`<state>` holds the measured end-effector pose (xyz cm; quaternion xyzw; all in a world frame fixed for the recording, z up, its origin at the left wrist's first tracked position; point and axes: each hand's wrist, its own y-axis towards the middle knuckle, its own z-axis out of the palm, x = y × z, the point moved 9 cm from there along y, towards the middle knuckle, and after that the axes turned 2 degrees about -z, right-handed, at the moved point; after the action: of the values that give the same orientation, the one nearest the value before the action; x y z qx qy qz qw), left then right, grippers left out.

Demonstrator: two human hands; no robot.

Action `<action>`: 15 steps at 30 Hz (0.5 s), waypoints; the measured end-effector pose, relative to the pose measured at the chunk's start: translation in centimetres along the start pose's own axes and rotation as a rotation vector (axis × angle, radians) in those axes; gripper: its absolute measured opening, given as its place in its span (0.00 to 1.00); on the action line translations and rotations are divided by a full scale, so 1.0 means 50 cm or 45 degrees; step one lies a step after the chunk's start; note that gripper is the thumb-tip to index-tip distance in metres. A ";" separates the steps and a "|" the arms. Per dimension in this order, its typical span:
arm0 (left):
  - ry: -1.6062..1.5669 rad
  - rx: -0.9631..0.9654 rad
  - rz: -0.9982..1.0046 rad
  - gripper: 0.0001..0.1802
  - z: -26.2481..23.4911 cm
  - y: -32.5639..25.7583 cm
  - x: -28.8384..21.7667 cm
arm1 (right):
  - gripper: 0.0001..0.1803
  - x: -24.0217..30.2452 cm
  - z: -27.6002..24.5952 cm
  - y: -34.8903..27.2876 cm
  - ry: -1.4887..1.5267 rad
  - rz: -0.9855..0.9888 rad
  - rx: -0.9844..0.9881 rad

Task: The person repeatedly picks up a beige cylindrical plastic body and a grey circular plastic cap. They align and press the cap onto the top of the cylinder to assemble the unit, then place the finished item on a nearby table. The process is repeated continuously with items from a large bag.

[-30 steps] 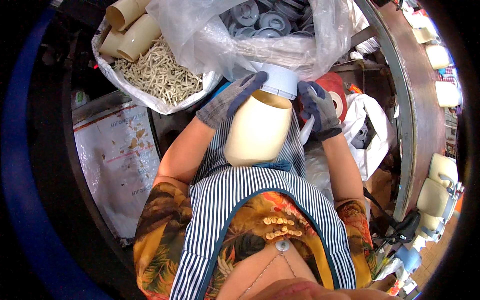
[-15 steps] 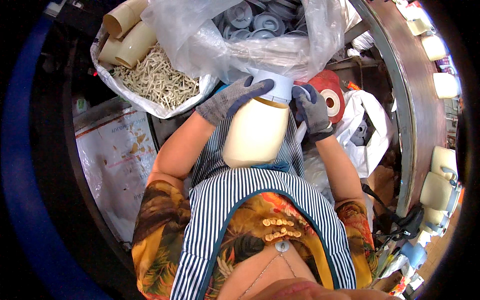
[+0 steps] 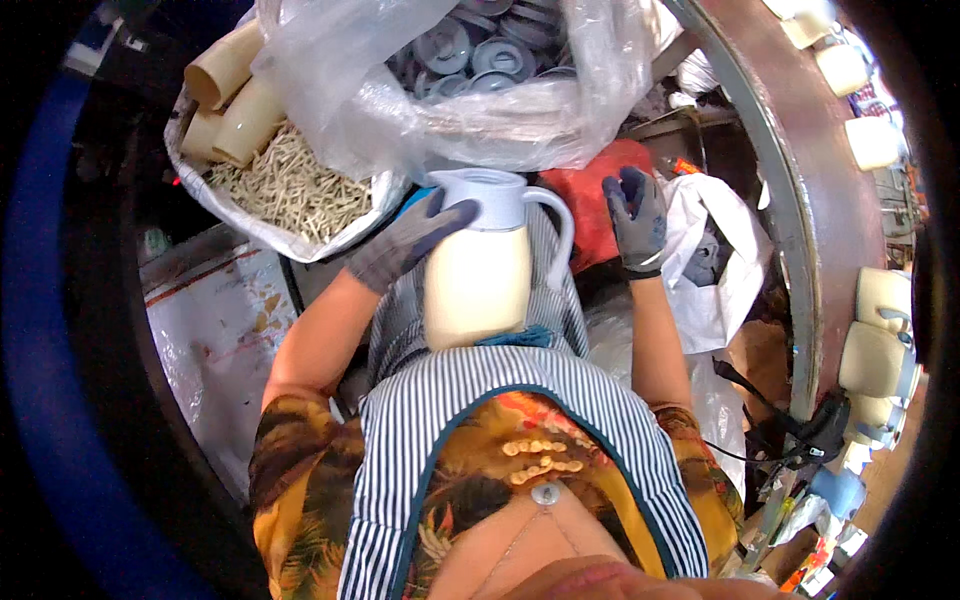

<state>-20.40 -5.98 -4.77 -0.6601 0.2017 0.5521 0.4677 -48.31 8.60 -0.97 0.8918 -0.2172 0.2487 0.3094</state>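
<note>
On my lap stands a cream jug (image 3: 478, 290) with a light blue-grey collar (image 3: 484, 190), a spout at its left and a curved handle (image 3: 563, 225) at its right. My left hand (image 3: 415, 238), in a grey knitted glove with dark fingertips, grips the jug's left side at the collar. Beside the handle and apart from the jug, my gloved right hand (image 3: 640, 222) is raised, its fingers loosely bent and apart, with nothing seen in them. Behind that hand lies a red bag (image 3: 590, 205).
Ahead are a clear plastic bag (image 3: 500, 125) of grey round lids (image 3: 500, 58) and a white sack (image 3: 290, 235) with small pale sticks (image 3: 290, 190) and cream cylinders (image 3: 248, 120). A white bag (image 3: 735, 270) stands at right. Several jugs (image 3: 878, 357) line the dark bench (image 3: 845, 220).
The collar, tilted with a gap above the cream body before, now sits level on it. The jug has turned, bringing its handle into view. My right hand has let go and moved right.
</note>
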 end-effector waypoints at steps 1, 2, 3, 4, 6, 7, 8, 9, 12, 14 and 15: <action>0.120 -0.023 0.124 0.38 -0.003 -0.022 -0.042 | 0.30 -0.026 -0.004 -0.006 -0.490 -0.079 0.039; -0.067 -0.026 0.171 0.40 0.002 -0.045 -0.070 | 0.31 -0.032 0.018 -0.027 -0.749 -0.221 0.103; -0.350 -0.055 0.220 0.44 -0.013 -0.025 -0.051 | 0.32 -0.042 0.043 -0.047 -1.009 -0.360 0.169; -0.396 -0.063 0.219 0.44 -0.014 -0.030 -0.074 | 0.33 -0.064 0.052 -0.058 -0.990 -0.370 0.169; -0.423 -0.086 0.330 0.45 -0.009 -0.043 -0.168 | 0.33 -0.106 0.067 -0.072 -0.947 -0.394 0.167; -0.500 -0.092 0.492 0.46 -0.016 -0.034 -0.198 | 0.32 -0.131 0.038 -0.064 -0.648 -0.233 0.007; -0.434 -0.152 0.517 0.46 -0.008 -0.025 -0.227 | 0.30 -0.165 0.009 -0.064 -0.351 -0.072 -0.148; -0.367 -0.206 0.542 0.47 0.008 -0.010 -0.260 | 0.29 -0.206 -0.017 -0.073 -0.053 0.091 -0.305; 0.184 -0.177 0.804 0.54 0.095 0.087 -0.294 | 0.24 -0.352 -0.065 -0.150 1.605 0.888 -0.494; 0.310 -0.203 1.306 0.60 0.180 0.137 -0.297 | 0.21 -0.305 -0.149 -0.154 1.266 0.883 -0.325; 0.227 -0.122 1.245 0.61 0.222 0.172 -0.282 | 0.19 -0.209 -0.226 -0.131 0.728 0.732 -0.299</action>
<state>-37.49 -4.29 5.32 -0.5537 0.5012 0.6567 0.1043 -56.44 23.17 -2.19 0.6488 -0.3894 0.5357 0.3747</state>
